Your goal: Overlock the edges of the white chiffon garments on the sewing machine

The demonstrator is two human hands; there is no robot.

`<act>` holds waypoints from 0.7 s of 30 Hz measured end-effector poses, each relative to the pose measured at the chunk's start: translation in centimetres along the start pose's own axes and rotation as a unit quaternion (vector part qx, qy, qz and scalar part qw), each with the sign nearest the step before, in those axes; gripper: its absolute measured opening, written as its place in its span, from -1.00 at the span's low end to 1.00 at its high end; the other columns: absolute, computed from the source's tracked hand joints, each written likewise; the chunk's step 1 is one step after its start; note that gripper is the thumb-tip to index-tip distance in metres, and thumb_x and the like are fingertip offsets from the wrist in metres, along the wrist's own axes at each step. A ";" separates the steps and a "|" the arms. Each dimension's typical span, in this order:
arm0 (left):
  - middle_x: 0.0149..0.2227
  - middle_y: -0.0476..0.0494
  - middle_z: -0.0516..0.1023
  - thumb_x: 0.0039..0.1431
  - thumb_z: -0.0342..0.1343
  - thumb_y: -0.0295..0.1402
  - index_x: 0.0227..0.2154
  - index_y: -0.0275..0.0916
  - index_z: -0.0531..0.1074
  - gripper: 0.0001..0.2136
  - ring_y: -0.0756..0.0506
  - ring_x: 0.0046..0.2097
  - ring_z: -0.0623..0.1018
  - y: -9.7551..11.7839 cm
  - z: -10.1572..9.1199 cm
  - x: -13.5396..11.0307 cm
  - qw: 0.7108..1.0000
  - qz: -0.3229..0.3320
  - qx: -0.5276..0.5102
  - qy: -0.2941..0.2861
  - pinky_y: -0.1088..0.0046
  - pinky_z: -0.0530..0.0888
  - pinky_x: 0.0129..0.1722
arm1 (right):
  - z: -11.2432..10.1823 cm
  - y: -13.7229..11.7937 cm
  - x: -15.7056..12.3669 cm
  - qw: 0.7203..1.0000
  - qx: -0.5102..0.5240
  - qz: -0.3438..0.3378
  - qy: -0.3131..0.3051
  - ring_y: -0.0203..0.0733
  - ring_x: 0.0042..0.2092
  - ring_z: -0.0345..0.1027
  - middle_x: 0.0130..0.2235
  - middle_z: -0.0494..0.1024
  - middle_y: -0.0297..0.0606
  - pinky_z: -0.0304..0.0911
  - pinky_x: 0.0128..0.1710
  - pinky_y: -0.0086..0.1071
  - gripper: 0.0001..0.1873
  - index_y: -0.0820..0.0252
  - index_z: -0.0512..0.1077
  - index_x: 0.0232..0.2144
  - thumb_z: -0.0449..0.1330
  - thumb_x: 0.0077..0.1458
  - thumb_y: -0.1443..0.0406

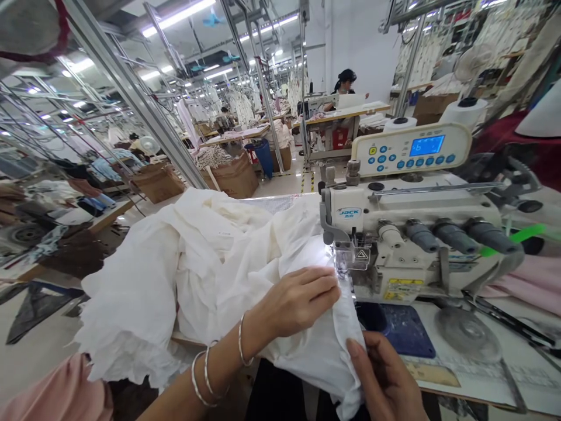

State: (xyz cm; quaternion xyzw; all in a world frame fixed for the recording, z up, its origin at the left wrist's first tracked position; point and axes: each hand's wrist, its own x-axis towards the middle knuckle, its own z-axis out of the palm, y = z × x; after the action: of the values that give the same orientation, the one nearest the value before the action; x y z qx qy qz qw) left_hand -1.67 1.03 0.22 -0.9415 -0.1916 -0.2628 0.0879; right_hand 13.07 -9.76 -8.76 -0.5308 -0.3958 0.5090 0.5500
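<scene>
A heap of white fabric lies across the sewing table and hangs over its near edge. My left hand lies flat on the cloth, fingers stretched toward the presser foot of the white overlock sewing machine. My right hand pinches the fabric's hanging edge just below the machine, thumb on top. Silver bangles ring my left wrist.
The machine's control panel glows blue on top. Pink cloth lies at the right. Cardboard boxes, metal racks and other tables fill the hall behind. A person sits at a far workstation. A blue pad sits under the machine.
</scene>
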 end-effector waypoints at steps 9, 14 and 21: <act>-0.23 -0.24 0.52 0.22 0.04 -0.38 -0.25 -0.36 0.42 -0.86 -0.16 -0.08 0.52 2.5 0.1 0.2 0.990 -0.135 -0.036 0.033 0.24 0.56 -0.09 | 0.0 0.7 0.2 1.000 0.009 -0.013 0.021 -0.31 -0.50 0.34 -0.40 0.59 -0.29 0.28 -0.49 -0.54 -0.70 0.18 0.49 -0.32 0.28 0.02 0.07; -0.28 -0.14 0.52 0.24 0.02 -0.51 -0.34 -0.31 0.42 -0.91 -0.07 -0.15 0.53 1.6 1.4 0.6 0.978 -0.183 -0.067 0.070 0.34 0.55 -0.10 | -0.1 0.2 0.5 1.000 0.006 -0.027 0.010 -0.29 -0.48 0.36 -0.46 0.53 -0.33 0.28 -0.48 -0.56 -0.75 0.17 0.50 -0.36 0.26 0.06 0.10; -0.30 -0.16 0.51 0.20 -0.02 -0.62 -0.31 -0.36 0.41 -0.87 -0.08 -0.10 0.49 1.9 1.1 0.4 0.993 -0.089 -0.027 0.070 0.32 0.51 -0.05 | -0.1 0.2 0.6 0.999 -0.029 -0.017 -0.005 -0.30 -0.49 0.31 -0.52 0.44 -0.37 0.24 -0.50 -0.56 -0.69 0.18 0.48 -0.37 0.22 0.08 0.05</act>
State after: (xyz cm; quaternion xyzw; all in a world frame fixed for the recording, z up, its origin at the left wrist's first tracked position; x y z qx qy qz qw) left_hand -0.05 -0.31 -0.57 -0.9021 -0.2608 -0.3398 0.0516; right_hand 13.27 -9.20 -9.03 -0.5370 -0.4220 0.4905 0.5412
